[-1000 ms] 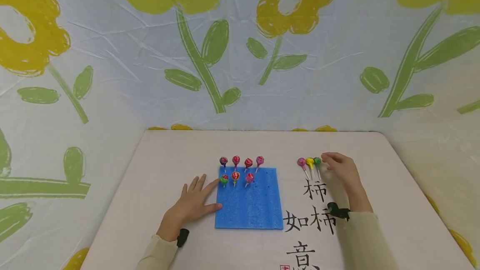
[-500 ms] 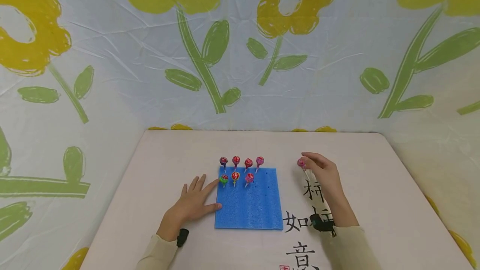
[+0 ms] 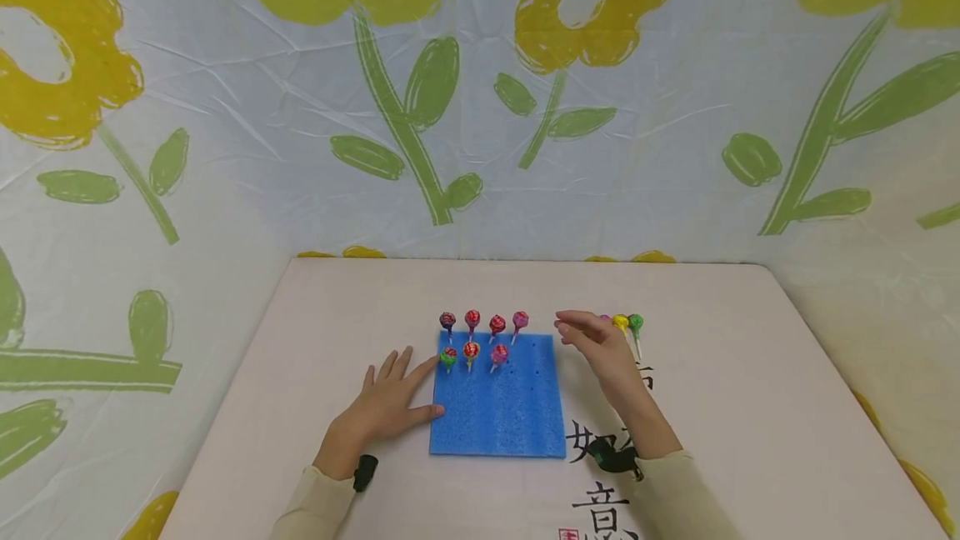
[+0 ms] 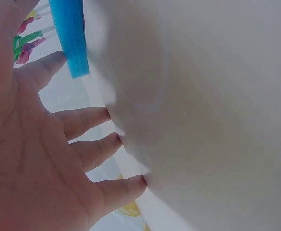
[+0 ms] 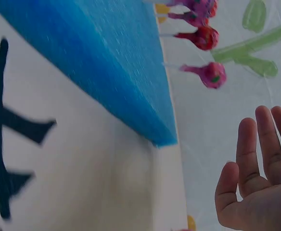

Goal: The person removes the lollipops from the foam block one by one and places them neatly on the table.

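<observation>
A blue foam board lies on the table with several wrapped lollipops standing in it. Dark purple, red and pink ones form the back row; a green lollipop, a yellow-red one and a pink one stand in front. My left hand is spread flat at the board's left side, thumb and index fingertip at its edge. Beside the back right corner hovers my right hand, fingers loosely extended and holding nothing. Behind it lie a yellow lollipop, a green lollipop and a mostly hidden pink one.
Black brush-style characters mark the pale table right of the board, partly covered by the right forearm. A flower-patterned cloth rises behind the table and on both sides. Small dark holes dot the foam's right half.
My right hand has swept left from beyond the loose lollipops, over them, to near the board's back right corner. The loose lollipops stay where they lay. My left hand has not moved.
</observation>
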Motion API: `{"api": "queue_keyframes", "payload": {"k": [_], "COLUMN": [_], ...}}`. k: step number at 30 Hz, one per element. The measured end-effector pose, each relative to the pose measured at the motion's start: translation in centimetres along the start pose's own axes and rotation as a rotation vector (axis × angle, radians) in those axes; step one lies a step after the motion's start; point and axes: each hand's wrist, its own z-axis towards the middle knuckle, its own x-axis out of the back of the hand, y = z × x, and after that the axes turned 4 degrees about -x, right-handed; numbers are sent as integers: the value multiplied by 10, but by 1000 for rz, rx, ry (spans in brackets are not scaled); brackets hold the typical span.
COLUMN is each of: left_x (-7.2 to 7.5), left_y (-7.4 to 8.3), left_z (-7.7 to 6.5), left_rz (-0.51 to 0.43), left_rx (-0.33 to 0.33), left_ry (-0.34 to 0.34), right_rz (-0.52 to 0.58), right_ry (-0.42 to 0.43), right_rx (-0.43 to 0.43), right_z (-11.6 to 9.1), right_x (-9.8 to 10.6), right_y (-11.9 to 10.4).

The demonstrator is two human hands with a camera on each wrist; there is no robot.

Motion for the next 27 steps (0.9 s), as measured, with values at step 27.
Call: {"api": "queue_keyframes", "payload": {"k": [27], "left_x": [-1], "left_y": [-1], "left_z": [0], "left_rz": [-4], "left_rx": [3], "left_ry": [-2], "right_rz": [-42], "right_ry": [-261], "right_rx": [-89], "right_z": [0], "right_x": [-64], "right_y": [1]}}
